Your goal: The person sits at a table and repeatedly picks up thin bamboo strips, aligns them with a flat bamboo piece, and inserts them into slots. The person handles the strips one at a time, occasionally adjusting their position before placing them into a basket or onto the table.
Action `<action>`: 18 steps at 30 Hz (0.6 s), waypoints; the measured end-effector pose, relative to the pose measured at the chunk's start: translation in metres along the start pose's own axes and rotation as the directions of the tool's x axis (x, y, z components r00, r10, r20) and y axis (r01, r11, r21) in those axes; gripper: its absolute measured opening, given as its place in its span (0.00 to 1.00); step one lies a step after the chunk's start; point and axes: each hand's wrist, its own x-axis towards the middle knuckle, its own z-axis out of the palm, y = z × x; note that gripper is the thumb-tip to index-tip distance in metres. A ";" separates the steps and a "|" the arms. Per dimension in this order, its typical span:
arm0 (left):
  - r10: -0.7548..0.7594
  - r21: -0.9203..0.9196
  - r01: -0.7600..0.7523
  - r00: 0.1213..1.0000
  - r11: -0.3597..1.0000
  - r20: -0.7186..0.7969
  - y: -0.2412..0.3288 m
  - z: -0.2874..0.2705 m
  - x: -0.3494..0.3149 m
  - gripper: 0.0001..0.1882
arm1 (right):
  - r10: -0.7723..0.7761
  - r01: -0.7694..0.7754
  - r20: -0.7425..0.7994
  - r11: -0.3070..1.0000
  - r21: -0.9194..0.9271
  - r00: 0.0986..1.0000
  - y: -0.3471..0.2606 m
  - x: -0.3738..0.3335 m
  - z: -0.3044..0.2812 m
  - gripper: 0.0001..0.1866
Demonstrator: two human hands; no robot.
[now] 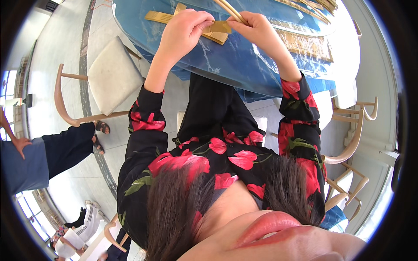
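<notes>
Over the near edge of the blue-covered table (257,71), both my hands meet at a small gold paper sleeve (223,28). My left hand (186,35) is closed, pinching its left end between thumb and fingers. At its right end, my right hand (257,32) also pinches the paper, with a pair of light wooden chopsticks (228,9) held in the same fingers and slanting up to the left. Other flat gold paper sleeves (159,17) lie on the table beyond and beside my left hand. One more folded gold sleeve (217,38) rests just under the held one.
At the right of the table lie a clear-wrapped packet (307,45) and several loose chopsticks (307,9). A chair with a pale seat (114,76) stands left; wooden chairs (355,139) stand right. A person (26,163) stands at the left, others farther behind.
</notes>
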 end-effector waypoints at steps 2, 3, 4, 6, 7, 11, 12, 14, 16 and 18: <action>0.000 0.004 0.000 1.000 1.000 0.000 -0.001 -0.001 -0.001 0.04 | 0.065 -0.069 0.052 0.993 0.092 0.997 -0.007 -0.003 -0.002 0.15; 0.000 0.002 0.000 1.000 1.000 0.004 0.001 -0.002 -0.001 0.04 | 0.087 -0.096 0.082 0.988 0.120 0.993 -0.010 -0.004 -0.003 0.14; 0.001 0.000 -0.001 1.000 1.000 0.008 0.002 -0.003 -0.001 0.04 | 0.108 -0.124 0.112 0.982 0.146 0.988 -0.011 -0.005 -0.002 0.13; -0.001 0.004 0.001 0.999 1.000 0.032 0.005 -0.005 0.001 0.04 | 0.079 -0.097 0.130 0.985 0.141 0.988 -0.009 -0.005 -0.002 0.12; -0.009 0.012 0.008 0.999 1.000 0.051 0.007 -0.005 0.001 0.04 | 0.065 -0.084 0.139 0.987 0.138 0.988 -0.007 -0.004 -0.003 0.12; 0.017 0.009 -0.017 0.998 1.000 0.054 0.011 -0.005 0.003 0.04 | -0.004 -0.009 0.094 0.991 0.132 0.996 0.006 -0.003 0.001 0.13; 0.019 0.021 -0.020 0.998 1.000 0.059 0.011 -0.005 0.002 0.04 | 0.011 -0.023 0.097 0.991 0.129 0.995 0.005 -0.003 0.001 0.13; 0.024 0.045 -0.028 0.997 0.999 0.069 0.011 -0.005 0.002 0.04 | 0.055 -0.071 0.118 0.988 0.136 0.991 -0.001 -0.003 0.000 0.13; 0.001 0.026 -0.002 0.999 1.000 0.037 0.012 -0.002 0.000 0.04 | 0.113 -0.137 0.155 0.978 0.155 0.981 -0.009 -0.005 -0.002 0.13; -0.027 0.031 0.025 0.998 0.999 0.055 0.013 0.000 0.000 0.06 | 0.106 -0.128 0.160 0.982 0.138 0.981 -0.007 -0.005 -0.002 0.13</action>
